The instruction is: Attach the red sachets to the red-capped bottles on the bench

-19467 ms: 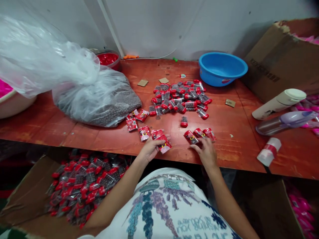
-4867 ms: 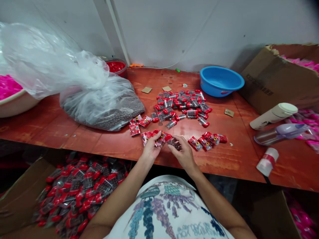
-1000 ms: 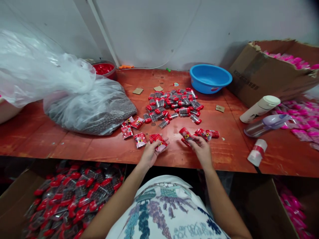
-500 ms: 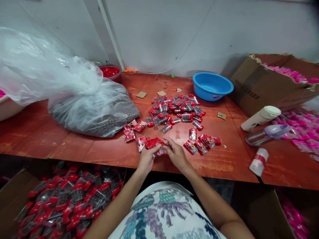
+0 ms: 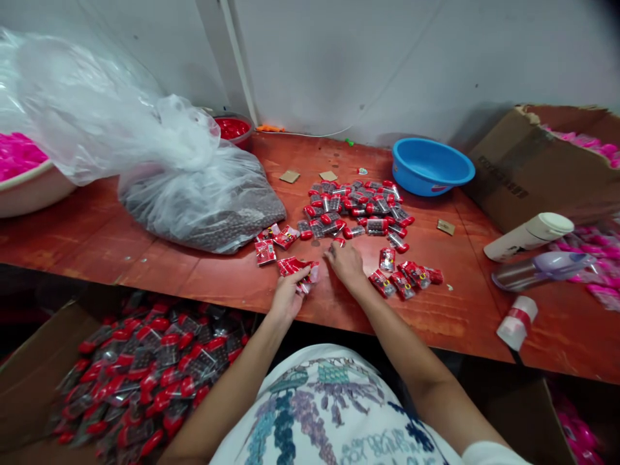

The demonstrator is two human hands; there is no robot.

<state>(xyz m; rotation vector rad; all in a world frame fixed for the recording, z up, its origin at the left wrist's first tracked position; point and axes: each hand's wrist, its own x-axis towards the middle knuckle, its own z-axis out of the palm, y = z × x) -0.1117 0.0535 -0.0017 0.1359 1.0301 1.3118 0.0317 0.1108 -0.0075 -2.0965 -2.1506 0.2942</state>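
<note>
My left hand (image 5: 289, 294) is closed on red printed plastic bags (image 5: 292, 263), which fan out flat over the thumb and fingers near the table's front edge. To its right, my right hand (image 5: 346, 263) reaches forward, fingers curled over a small red-capped container (image 5: 340, 242); only its red end shows, and the rest is hidden by the hand. A heap of clear, red-capped containers (image 5: 358, 210) with dark contents lies just beyond. Several filled red packets (image 5: 401, 284) rest right of my right hand. More red packets (image 5: 265, 252) lie beyond my left hand.
A clear plastic sack (image 5: 203, 213) of dark pieces stands at left. Behind are a blue basin (image 5: 431, 184) and a red-filled bowl (image 5: 252, 135). At right are a carton (image 5: 508, 174), a white bottle (image 5: 527, 236) and a purple-lidded cup (image 5: 537, 271). Below left, a box (image 5: 36, 381) holds red-capped containers.
My right hand has left the red bags and moved forward onto a container at the heap's near edge. My left hand still holds the bags. The view has shifted slightly left.
</note>
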